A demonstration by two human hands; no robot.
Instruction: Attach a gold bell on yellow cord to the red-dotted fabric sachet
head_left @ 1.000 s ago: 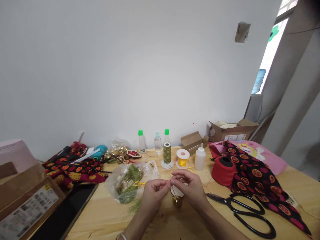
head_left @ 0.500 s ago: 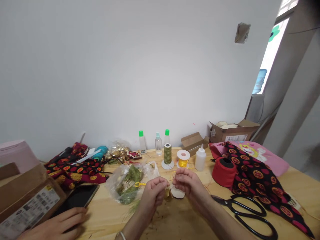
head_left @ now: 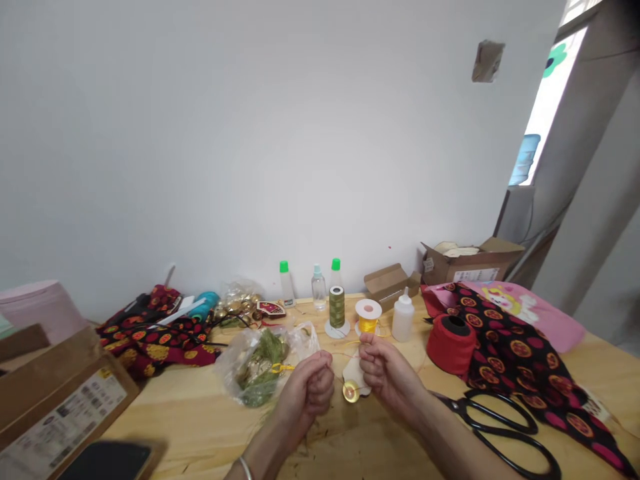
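Note:
My left hand (head_left: 311,388) is closed, its fingers curled over a thin thread that runs across toward the other hand. Opposite it, my right hand (head_left: 387,368) is also closed, with the thread pinched at its fingertips. A round gold bell (head_left: 351,392) hangs between my two hands, close to the right one. Behind the bell lies a pale, flat piece (head_left: 354,368) on the table, partly covered by my right hand. The thread itself is very fine, so its full path is hard to follow.
A plastic bag of green tassels (head_left: 267,367) lies left of my hands. Large black scissors (head_left: 495,420) rest at right near a red thread cone (head_left: 451,345). Behind stand a green thread spool (head_left: 337,308), a yellow cord spool (head_left: 369,317) and a white squeeze bottle (head_left: 403,319). A phone (head_left: 113,460) is at lower left.
My hands have drawn slightly apart, and the gold bell now hangs in plain view between them. At left, another person's hand has left the view, and the phone has shifted nearer.

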